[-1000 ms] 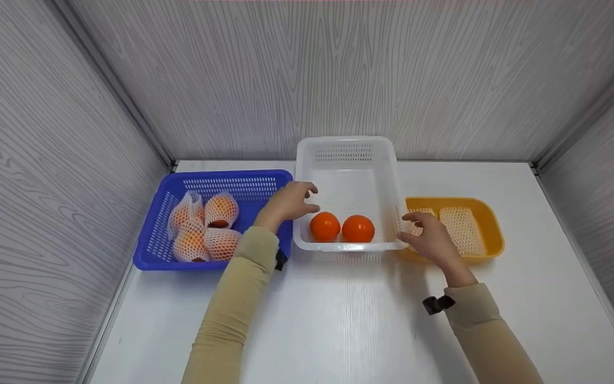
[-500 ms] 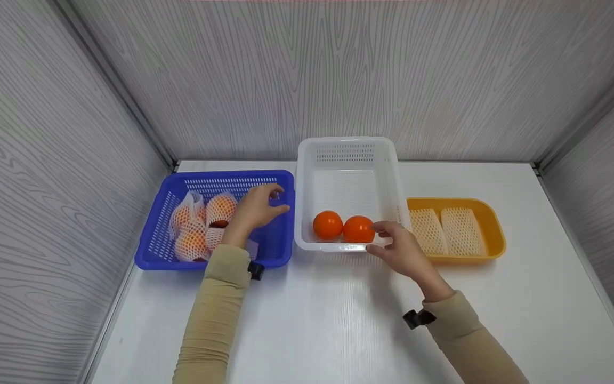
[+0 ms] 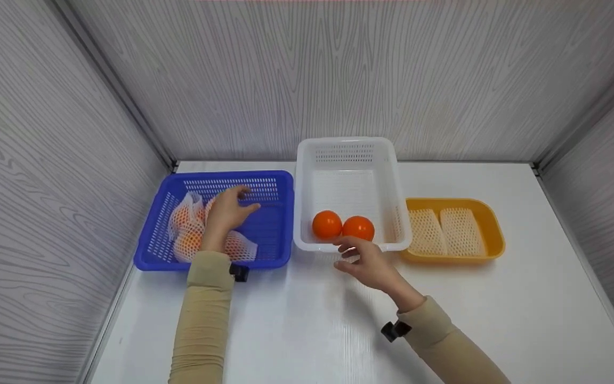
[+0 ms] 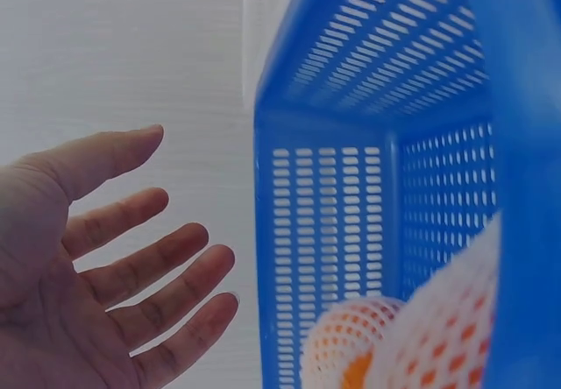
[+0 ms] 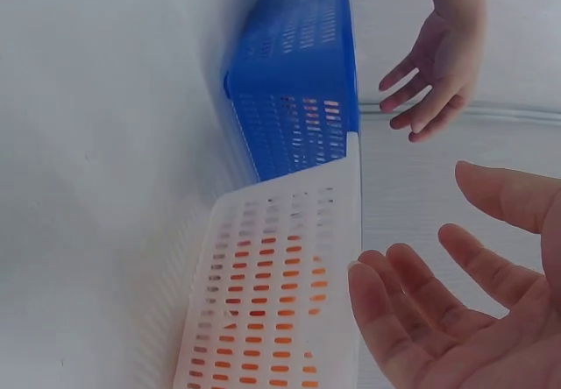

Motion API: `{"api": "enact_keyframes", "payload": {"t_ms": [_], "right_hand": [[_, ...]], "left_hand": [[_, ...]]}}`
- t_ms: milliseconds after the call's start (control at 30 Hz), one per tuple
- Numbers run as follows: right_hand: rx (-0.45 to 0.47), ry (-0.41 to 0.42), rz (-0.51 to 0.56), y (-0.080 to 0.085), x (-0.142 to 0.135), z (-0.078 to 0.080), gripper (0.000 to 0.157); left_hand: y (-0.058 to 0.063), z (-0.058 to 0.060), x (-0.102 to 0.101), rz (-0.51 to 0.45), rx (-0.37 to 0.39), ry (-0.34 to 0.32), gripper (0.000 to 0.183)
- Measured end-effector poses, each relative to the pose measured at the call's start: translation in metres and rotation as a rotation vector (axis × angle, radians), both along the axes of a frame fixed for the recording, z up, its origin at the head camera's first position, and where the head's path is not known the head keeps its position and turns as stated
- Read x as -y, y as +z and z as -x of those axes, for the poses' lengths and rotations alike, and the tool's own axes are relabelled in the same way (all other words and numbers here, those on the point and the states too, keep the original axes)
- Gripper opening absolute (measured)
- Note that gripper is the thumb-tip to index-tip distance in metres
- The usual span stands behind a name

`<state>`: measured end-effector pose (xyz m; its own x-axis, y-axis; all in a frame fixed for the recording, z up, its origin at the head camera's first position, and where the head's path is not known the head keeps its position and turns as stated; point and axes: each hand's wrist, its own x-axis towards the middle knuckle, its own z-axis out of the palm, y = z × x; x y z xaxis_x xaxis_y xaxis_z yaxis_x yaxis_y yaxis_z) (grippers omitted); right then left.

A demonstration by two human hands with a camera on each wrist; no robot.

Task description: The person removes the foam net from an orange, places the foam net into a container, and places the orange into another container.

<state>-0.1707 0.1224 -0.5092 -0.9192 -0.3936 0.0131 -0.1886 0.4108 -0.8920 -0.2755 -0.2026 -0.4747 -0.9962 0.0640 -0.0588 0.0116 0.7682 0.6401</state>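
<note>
My left hand (image 3: 227, 212) hovers over the blue basket (image 3: 275, 234), its fingers loosely spread and holding nothing. Beneath it lie several oranges in white foam nets (image 3: 188, 242), partly hidden by the hand and wrist. In the left wrist view the left hand (image 4: 114, 266) shows an empty palm beside the basket wall. Just off the near rim of the white basket (image 3: 397, 181), my right hand (image 3: 366, 264) holds nothing, fingers apart. Two bare oranges, a left orange (image 3: 326, 224) and a right orange (image 3: 358, 228), sit side by side at that basket's near end.
A yellow tray (image 3: 493, 245) on the right contains two flat foam nets (image 3: 461, 230). All three containers stand along the back of the white table (image 3: 307, 320). A wood-grain panel (image 3: 339, 69) rises behind them, with more panels on both sides.
My left hand has moved left, from the white basket's edge to over the netted oranges. My right hand has moved left and nearer, from beside the yellow tray to the white basket's front.
</note>
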Motion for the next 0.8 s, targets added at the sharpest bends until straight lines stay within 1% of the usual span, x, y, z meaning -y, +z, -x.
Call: {"api": "enact_keyframes", "payload": {"t_ms": [133,233,333,433,567,700,800], "right_hand": [[0.001,0.034,0.011,-0.005,0.013,-0.002,0.035],[0.021,0.053,0.014,-0.010,0.024,-0.002,0.032],[0.036,0.074,0.017,-0.016,0.035,-0.003,0.031],[0.053,0.092,0.015,-0.022,0.046,-0.003,0.031],[0.114,0.100,0.041,-0.029,0.060,-0.004,0.033],[0.202,0.093,0.118,-0.032,0.072,-0.002,0.037],[0.288,0.075,0.196,-0.034,0.078,0.003,0.039]], "left_hand": [[-0.007,0.002,0.015,-0.017,0.027,0.046,0.049],[-0.012,0.005,0.025,-0.026,0.052,0.083,0.050],[-0.018,0.009,0.032,0.000,0.068,0.107,0.052],[-0.022,0.011,0.036,0.045,0.082,0.104,0.054],[-0.027,0.016,0.039,0.101,0.118,0.088,0.059],[-0.030,0.022,0.042,0.147,0.168,0.070,0.066],[-0.030,0.025,0.044,0.159,0.204,0.056,0.068]]}}
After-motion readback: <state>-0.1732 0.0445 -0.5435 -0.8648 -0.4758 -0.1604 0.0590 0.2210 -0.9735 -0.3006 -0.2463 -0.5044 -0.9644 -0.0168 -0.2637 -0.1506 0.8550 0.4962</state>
